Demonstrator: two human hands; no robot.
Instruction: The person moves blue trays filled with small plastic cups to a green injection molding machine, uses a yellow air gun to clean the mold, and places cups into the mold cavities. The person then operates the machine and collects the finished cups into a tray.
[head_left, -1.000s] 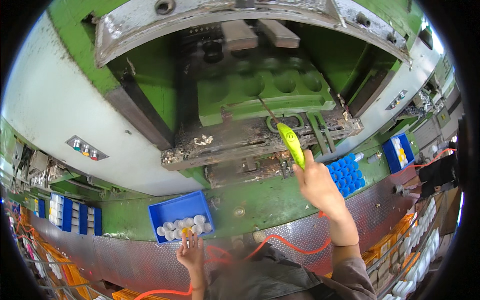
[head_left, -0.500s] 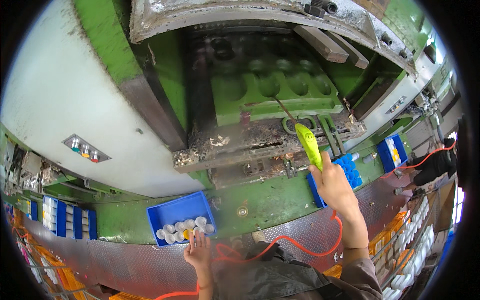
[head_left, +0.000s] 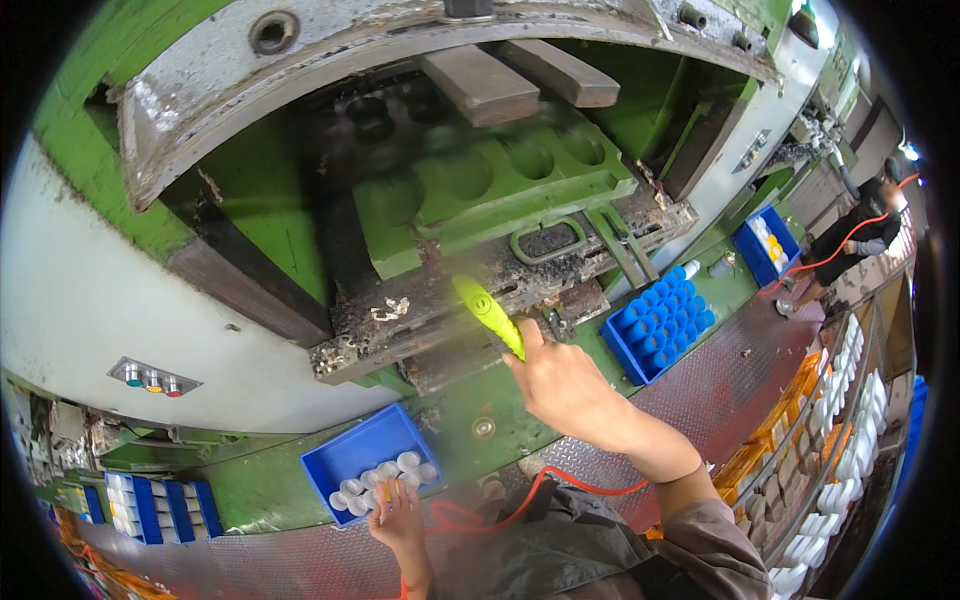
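My right hand grips a yellow-green air gun and holds it up in front of the dirty lower bed of a big green press. An orange hose runs from the gun down past my body. My left hand reaches into a blue bin of small white cups and touches them. I cannot tell whether its fingers are closed on a cup.
A blue tray with round pockets lies right of the press, another blue bin beyond it. A control panel with coloured buttons sits at left. Blue crates stand lower left. A person in dark clothes works at far right.
The view has swung, so the press bed appears higher and farther right. My right hand with the air gun has pulled back from the die and moved left. My left hand stays at the bin.
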